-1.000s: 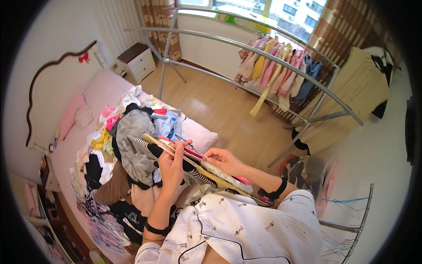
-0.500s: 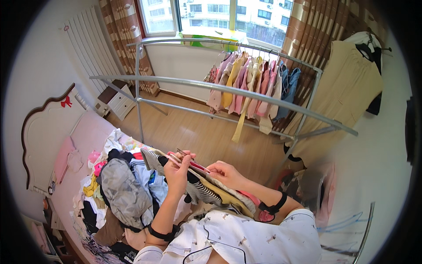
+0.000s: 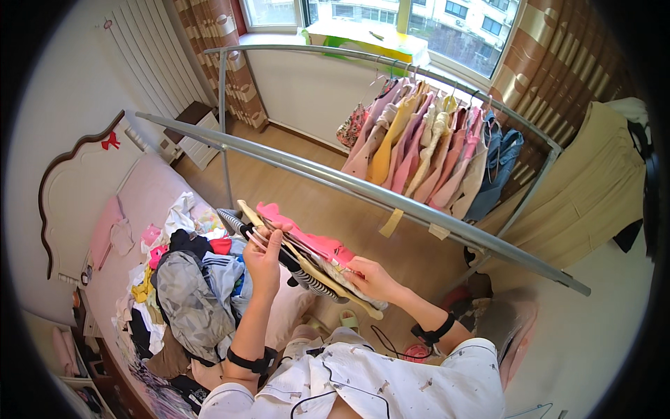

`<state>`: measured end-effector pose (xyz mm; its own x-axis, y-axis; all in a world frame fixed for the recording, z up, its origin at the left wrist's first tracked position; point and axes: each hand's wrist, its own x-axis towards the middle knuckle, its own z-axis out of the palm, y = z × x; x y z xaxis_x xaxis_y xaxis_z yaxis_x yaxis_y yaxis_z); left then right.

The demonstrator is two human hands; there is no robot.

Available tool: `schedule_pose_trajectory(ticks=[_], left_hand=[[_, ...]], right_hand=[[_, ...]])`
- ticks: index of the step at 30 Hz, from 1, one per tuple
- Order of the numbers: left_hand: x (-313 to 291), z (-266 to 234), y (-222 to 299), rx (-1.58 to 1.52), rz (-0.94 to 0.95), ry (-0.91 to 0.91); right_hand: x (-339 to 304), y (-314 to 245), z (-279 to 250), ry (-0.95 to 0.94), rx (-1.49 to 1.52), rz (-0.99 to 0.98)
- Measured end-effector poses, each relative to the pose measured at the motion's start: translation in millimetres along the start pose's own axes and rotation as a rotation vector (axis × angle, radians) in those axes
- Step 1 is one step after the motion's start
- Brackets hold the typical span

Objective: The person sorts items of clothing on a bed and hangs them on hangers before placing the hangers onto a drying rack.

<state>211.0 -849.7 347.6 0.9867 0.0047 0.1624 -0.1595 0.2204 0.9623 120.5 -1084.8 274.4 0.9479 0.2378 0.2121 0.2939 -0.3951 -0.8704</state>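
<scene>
My left hand [image 3: 264, 260] is closed round the hook ends of a bunch of hangers with small clothes on them. The bunch takes in a black-and-white striped garment [image 3: 317, 285], a pale yellow garment [image 3: 359, 300] and a bright pink garment [image 3: 307, 236] on the far side. My right hand [image 3: 373, 279] is closed on the right part of the bunch, at the edge of the pink garment; its fingertips are partly hidden. Both hands are in front of my body, short of the near rail [image 3: 377, 197] of a metal clothes rack.
Small clothes [image 3: 433, 150] hang on the rack's far rail below the window. To the left, a heap of clothes [image 3: 195, 293] covers part of the pink bed [image 3: 150, 183]. A long beige garment [image 3: 579, 188] hangs at the right wall. A green slipper [image 3: 349, 319] shows below the bunch.
The bunch has been lifted and swung out, and the pink garment now shows along its far side. My right hand has moved from beside the left to the right part. The rack appears nearer.
</scene>
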Motion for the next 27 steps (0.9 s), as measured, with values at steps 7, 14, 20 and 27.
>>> schedule_pose_trajectory(ticks=[7, 14, 20, 27], left_hand=[[69, -36, -11, 0.021, -0.026, 0.04], [133, -76, -20, -0.076, -0.027, -0.071], [185, -90, -30, 0.014, -0.03, -0.133], [269, -75, -34, 0.001, 0.01, -0.092]], right_hand=[[68, -8, 14, 0.153, 0.357, 0.331], [174, 23, -6, 0.547, 0.636, 0.247], [290, 44, -51, 0.662, 0.699, -0.033], [401, 103, -97, 0.922, 0.838, -0.081]])
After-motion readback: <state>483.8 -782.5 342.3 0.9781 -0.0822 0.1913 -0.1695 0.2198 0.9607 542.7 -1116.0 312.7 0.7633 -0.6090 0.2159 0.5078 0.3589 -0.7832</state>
